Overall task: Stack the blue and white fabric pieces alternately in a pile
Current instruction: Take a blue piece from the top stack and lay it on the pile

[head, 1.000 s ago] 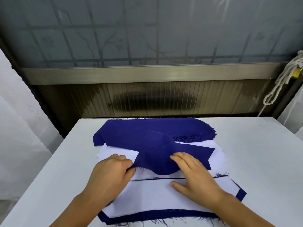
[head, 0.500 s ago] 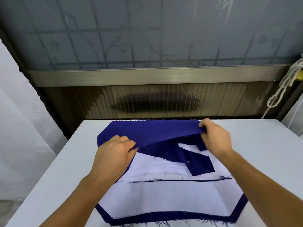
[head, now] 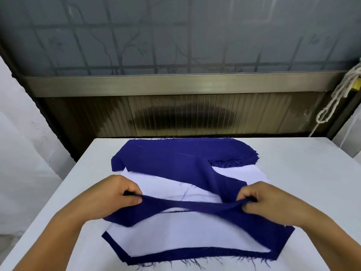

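A: Head view, noted: since half a second ago the right hand (head: pixel 273 204) has left the far edge of the blue source stack (head: pixel 183 153) and come near; both hands now hold one blue fabric piece (head: pixel 205 207) stretched above the near pile (head: pixel 175 237).

B: Grip?

A: Left hand (head: pixel 117 198) pinches the piece's left end between thumb and curled fingers; right hand pinches the right end likewise. Part of the piece trails back toward the source stack.

B: Meaning?

A: The near pile shows white on top, so blue looks due next; I judge it is about to be laid.

B: Counts?

A: Two hands, one lifted piece, one near pile on the desk (head: pixel 302 173), one blue source stack, one white stack (head: pixel 240 174) beside it. Layers uncountable.
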